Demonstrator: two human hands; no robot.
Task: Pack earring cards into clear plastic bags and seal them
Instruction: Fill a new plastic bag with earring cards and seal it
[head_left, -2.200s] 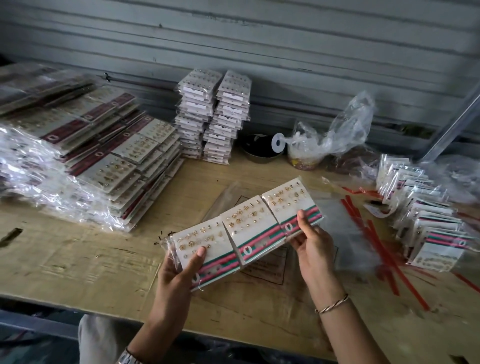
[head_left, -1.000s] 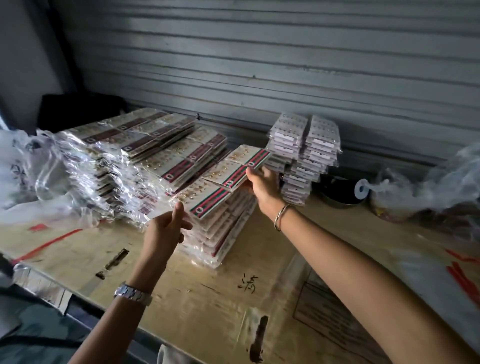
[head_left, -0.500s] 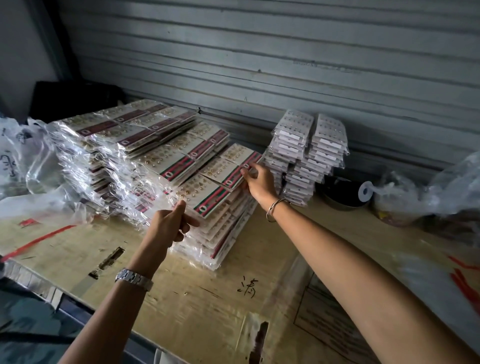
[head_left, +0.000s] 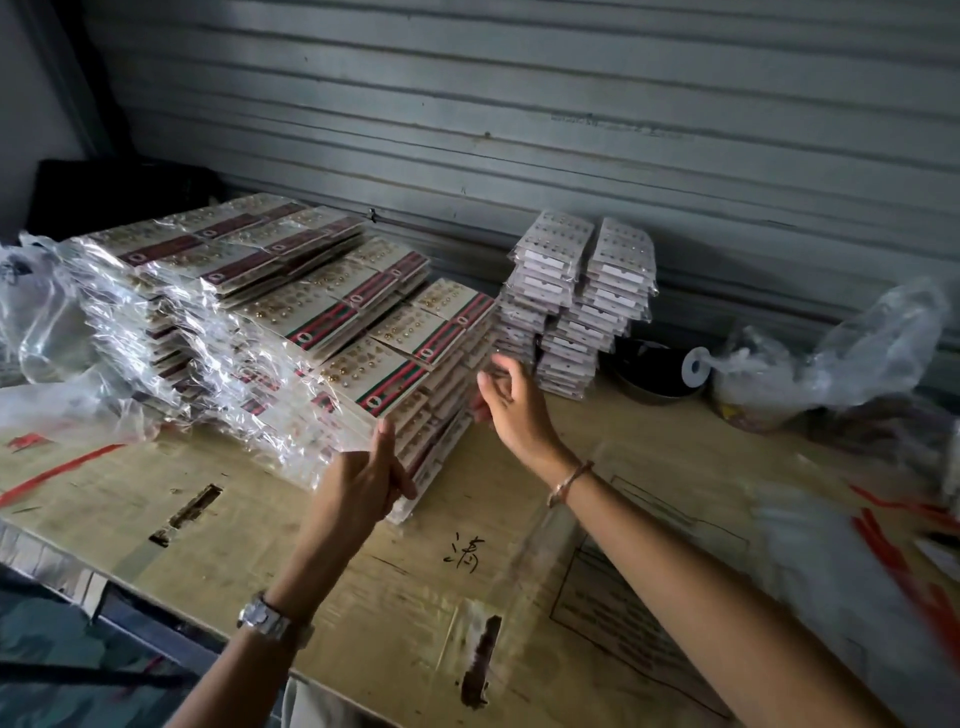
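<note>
Cardboard-covered bench: bagged earring-card stacks at centre left, white card stacks at upper centre, crumpled plastic bag at right.

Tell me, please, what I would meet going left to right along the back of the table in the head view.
Crumpled clear plastic, large stack of bagged earring cards, two small stacks of white cards, dark round dish, clear plastic bag.
</note>
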